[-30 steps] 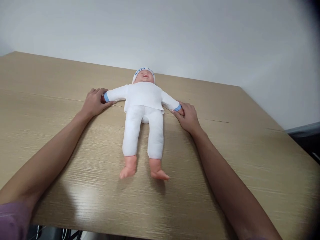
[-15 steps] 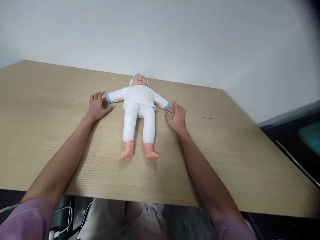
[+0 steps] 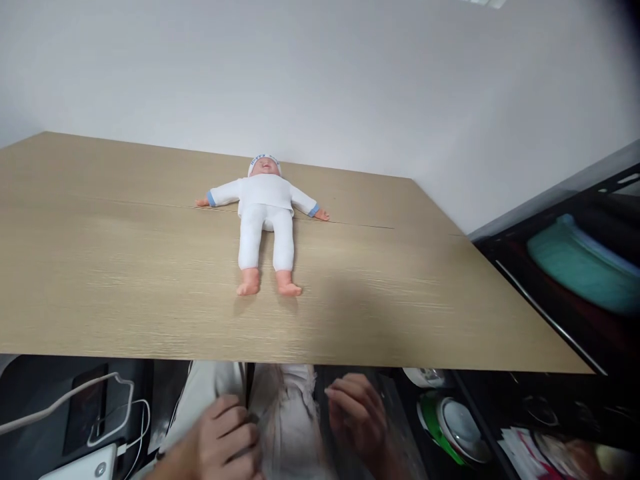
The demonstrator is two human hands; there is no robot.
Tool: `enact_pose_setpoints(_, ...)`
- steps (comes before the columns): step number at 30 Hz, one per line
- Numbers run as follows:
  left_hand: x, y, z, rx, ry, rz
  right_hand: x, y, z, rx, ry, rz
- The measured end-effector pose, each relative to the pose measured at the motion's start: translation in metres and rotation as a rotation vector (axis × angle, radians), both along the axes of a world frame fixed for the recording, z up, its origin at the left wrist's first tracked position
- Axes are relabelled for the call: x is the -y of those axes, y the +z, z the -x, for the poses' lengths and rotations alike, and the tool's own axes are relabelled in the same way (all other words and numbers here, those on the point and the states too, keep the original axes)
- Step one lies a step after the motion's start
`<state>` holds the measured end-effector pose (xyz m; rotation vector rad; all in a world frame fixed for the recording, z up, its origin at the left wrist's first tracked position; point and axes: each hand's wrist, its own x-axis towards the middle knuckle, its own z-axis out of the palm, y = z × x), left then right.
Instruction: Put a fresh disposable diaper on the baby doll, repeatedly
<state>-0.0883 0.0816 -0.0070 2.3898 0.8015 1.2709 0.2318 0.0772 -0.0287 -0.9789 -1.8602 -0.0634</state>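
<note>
A baby doll [image 3: 266, 193] lies on its back on the wooden table [image 3: 150, 287], arms spread and feet towards me. It wears a white top and trousers with blue cuffs and a white cap with blue lettering. Below the table's front edge, my left hand [image 3: 227, 437] hangs over my lap, fingers curled in with nothing seen in them. My right hand [image 3: 357, 417] is beside my lap, blurred, its fingers also bent inward and no object visible there. Both hands are apart from the doll.
A white device [image 3: 83, 467] with a white cable [image 3: 65, 400] lies on a dark seat at lower left. At right are a teal item [image 3: 583, 263] on a dark shelf and a green-rimmed round container [image 3: 457, 427]. A wall stands behind the table.
Both my hands have left the doll's hands and drawn back off the table towards my lap. The doll keeps its pose. The view has shifted, showing more at lower right.
</note>
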Motion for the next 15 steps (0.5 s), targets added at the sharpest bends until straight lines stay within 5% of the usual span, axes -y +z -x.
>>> enact_pose_setpoints(2, 0.033, -0.036, -0.012, -0.042, 0.032, 0.378, 0.036, -0.035, 0.0, -0.116, -0.148, 0.272)
enact_pose_setpoints(5, 0.038, -0.081, -0.025, -0.036, 0.186, 0.986, 0.059, -0.081, 0.012, -0.462, -0.381, 0.732)
enact_pose_setpoints(7, 0.026, -0.102, -0.034, -0.034, 0.17, 1.127, 0.062, -0.102, 0.021, -0.644, -0.372, 0.945)
enact_pose_setpoints(10, 0.01, -0.121, -0.048, -0.057, 0.063, 1.175, 0.06, -0.114, 0.032, -0.746, -0.321, 1.067)
enact_pose_setpoints(13, 0.005, -0.125, -0.062, -0.008, 0.021, 1.308, 0.056, -0.107, 0.037, -0.738, -0.286, 1.063)
enact_pose_setpoints(15, 0.011, -0.114, -0.069, 0.109, -0.018, 1.428, 0.055, -0.089, 0.04, -0.744, -0.249, 1.014)
